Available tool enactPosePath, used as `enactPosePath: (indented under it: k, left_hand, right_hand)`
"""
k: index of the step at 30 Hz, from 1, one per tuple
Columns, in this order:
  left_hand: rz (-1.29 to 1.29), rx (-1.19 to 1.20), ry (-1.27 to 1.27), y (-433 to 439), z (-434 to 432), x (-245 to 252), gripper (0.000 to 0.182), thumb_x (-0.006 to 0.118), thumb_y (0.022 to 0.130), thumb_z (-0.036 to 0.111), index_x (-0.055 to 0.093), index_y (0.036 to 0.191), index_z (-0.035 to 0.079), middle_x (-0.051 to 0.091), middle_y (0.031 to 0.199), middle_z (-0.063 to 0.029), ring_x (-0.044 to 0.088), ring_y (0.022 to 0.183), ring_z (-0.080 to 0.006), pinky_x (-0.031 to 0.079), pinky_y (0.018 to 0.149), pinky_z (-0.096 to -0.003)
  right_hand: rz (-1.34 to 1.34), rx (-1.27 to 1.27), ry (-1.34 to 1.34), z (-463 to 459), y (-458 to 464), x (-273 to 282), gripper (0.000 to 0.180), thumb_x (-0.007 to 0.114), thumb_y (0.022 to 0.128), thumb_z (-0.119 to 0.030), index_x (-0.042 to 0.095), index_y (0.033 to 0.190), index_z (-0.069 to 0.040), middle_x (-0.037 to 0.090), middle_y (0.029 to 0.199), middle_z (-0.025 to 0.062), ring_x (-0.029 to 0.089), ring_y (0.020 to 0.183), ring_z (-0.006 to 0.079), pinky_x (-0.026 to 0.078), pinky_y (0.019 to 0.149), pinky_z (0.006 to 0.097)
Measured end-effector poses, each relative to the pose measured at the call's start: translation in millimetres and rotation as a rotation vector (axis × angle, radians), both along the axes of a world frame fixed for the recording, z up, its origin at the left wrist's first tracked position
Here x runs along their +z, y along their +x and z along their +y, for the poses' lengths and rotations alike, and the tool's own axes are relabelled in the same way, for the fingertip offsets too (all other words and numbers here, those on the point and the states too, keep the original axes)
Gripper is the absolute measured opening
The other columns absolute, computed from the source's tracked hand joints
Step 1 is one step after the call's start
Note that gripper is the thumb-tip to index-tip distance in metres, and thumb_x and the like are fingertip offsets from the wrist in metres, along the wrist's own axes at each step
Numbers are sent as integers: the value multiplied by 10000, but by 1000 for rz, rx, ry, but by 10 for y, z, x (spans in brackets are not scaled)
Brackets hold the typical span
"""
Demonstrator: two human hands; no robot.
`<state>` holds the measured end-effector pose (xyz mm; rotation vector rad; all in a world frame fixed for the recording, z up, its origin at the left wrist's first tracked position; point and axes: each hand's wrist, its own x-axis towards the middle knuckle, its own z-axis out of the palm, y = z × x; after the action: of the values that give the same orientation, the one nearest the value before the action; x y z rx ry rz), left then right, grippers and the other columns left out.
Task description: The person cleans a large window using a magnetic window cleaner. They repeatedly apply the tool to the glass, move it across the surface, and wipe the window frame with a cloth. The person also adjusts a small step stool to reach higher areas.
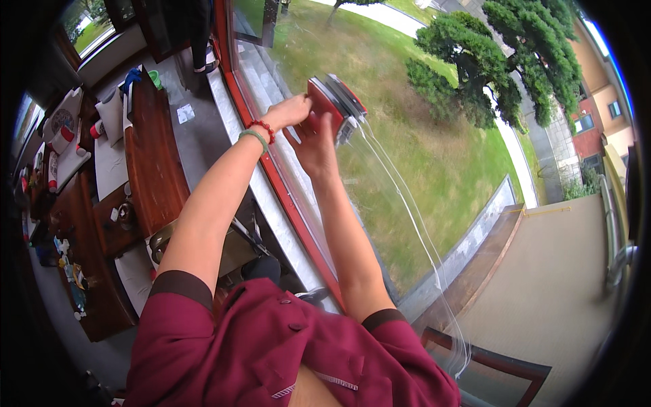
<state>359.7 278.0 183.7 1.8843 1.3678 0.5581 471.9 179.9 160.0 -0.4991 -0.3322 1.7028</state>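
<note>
A red and grey two-part block, apparently a magnetic window cleaner, is at the large glass pane. My left hand, with a red bead bracelet and a green bangle at its wrist, has its fingertips curled at the block's near left edge. Just below the block is my right hand, palm up with fingers spread; its thumb overlaps the red face, and contact is unclear. White cords run from the block down along the glass to the lower right.
A red window frame and pale marble sill run beside my arms. On the left are wooden tables and cushioned seats. A person in dark trousers stands near the far sill. An opened window sash shows at lower right.
</note>
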Motion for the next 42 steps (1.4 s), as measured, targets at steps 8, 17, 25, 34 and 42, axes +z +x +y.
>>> enactPosePath:
  k: [8, 17, 25, 34, 42]
  left_hand:
    - [256, -23, 1040, 99, -896, 137, 336, 595, 845, 72, 538, 1146, -66, 615, 1169, -233, 593, 1150, -371, 438, 1059, -452]
    - [483, 19, 1017, 215, -781, 61, 365, 577, 855, 65, 549, 1193, -68, 598, 1238, -247, 581, 1193, -378, 489, 1027, -424]
    - [179, -125, 698, 95, -695, 82, 156, 605, 834, 90, 540, 941, -3, 677, 950, -214, 668, 893, -384, 548, 739, -470]
    - [86, -156, 701, 754, -1770, 380, 129, 608, 855, 116, 570, 920, 11, 686, 778, -223, 697, 739, -378, 566, 655, -461]
    - [-38, -621, 702, 1789, -3752, 751, 259, 667, 800, 169, 554, 944, -13, 591, 720, -132, 639, 643, -314, 522, 559, -404]
  right_hand:
    - [102, 176, 272, -84, 151, -177, 703, 646, 911, -564, 437, 1478, -206, 492, 1479, -8, 444, 1370, 240, 320, 1161, 451]
    - [196, 94, 301, 155, -22, -372, 923, 701, 827, -615, 345, 1521, -122, 420, 1532, 79, 388, 1415, 278, 344, 1159, 457]
    - [194, -182, -108, 186, -119, -131, 352, 789, 829, -353, 644, 1034, -106, 667, 1017, 29, 627, 971, 192, 528, 907, 376]
    - [16, -250, -238, -1081, 535, 586, 268, 780, 857, -371, 649, 950, -156, 644, 907, -43, 597, 875, 129, 518, 810, 324]
    - [2, -294, -326, -3599, 1774, 959, 309, 663, 960, -363, 645, 1172, -139, 660, 1089, -21, 588, 1027, 125, 468, 948, 316]
